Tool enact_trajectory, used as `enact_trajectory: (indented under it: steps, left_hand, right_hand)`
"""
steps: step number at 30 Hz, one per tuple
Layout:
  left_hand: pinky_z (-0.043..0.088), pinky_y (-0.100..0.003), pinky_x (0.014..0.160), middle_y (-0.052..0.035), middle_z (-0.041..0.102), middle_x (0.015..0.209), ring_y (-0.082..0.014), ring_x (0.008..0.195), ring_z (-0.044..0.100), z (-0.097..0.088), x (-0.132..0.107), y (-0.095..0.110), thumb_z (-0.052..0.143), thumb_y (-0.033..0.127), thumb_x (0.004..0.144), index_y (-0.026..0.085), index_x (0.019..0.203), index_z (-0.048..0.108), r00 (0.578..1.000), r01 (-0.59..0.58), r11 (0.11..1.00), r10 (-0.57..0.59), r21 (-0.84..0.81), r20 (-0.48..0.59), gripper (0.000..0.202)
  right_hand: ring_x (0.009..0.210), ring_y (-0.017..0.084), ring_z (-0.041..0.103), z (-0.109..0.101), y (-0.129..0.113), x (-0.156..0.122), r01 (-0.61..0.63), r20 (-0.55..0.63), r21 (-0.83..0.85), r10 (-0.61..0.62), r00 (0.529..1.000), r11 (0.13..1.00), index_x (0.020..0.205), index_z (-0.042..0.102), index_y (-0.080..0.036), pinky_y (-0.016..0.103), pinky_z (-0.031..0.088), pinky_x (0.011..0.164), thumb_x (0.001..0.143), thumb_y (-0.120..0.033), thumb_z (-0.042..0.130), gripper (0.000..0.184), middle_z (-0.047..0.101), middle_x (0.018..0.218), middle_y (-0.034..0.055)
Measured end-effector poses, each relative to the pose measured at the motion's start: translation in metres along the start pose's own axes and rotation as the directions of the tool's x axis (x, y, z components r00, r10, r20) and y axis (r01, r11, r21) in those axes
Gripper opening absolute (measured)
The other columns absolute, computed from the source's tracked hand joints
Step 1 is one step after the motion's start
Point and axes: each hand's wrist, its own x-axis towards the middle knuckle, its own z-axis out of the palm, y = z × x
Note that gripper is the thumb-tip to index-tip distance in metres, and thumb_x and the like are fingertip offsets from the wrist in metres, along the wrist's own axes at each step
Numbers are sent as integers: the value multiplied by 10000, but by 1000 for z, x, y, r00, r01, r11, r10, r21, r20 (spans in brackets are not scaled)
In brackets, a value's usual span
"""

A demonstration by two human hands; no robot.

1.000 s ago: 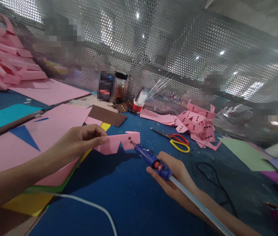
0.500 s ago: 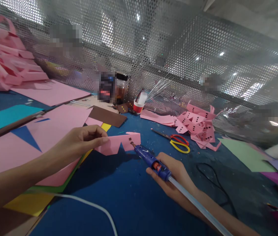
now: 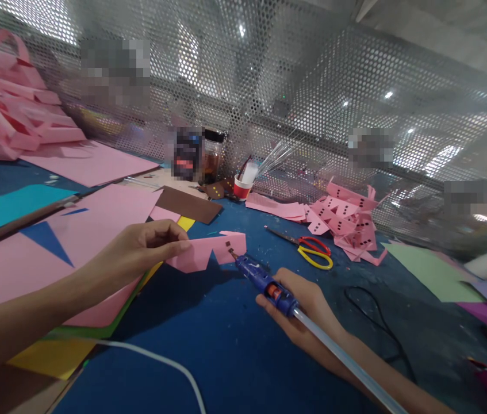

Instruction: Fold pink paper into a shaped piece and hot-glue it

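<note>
My left hand (image 3: 142, 250) pinches one end of a pink paper cut-out (image 3: 209, 251) and holds it just above the blue table (image 3: 226, 345). A small brown square sits on the cut-out near its right end. My right hand (image 3: 307, 305) grips a blue hot-glue gun (image 3: 264, 282) with a clear glue stick (image 3: 346, 362) sticking out behind. The gun's tip touches the cut-out by the brown square.
Red-and-yellow scissors (image 3: 312, 248) lie right of the cut-out. A pile of pink cut-outs with brown dots (image 3: 349, 221) sits behind them. Large pink sheets (image 3: 53, 241) cover the left. A red cup (image 3: 242, 185) and a jar (image 3: 211, 155) stand by the perforated metal screen (image 3: 312, 115). A white cable (image 3: 165, 365) crosses the front.
</note>
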Motion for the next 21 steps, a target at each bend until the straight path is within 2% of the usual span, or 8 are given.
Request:
enact_trajectory:
  steps: [13, 21]
  left_hand:
    - [442, -263, 671, 15, 636, 744, -145, 719, 570, 0, -1, 1, 693, 489, 815, 192, 820, 664, 1000, -16, 1000, 16, 1, -10, 298]
    - [451, -257, 649, 11, 645, 754, -138, 705, 577, 1, 0, -3, 701, 490, 796, 188, 828, 665, 1000, -27, 1000, 27, 7, -10, 306]
  right_hand:
    - [643, 137, 519, -1, 0, 0, 6, 1, 10, -6, 1000, 1000, 866, 557, -219, 256, 349, 611, 891, -328, 650, 145, 607, 778, -8]
    - [618, 128, 513, -4, -2, 1, 53, -19, 30, -52, 998, 998, 855, 561, -213, 251, 351, 590, 898, -306, 637, 126, 598, 758, -7]
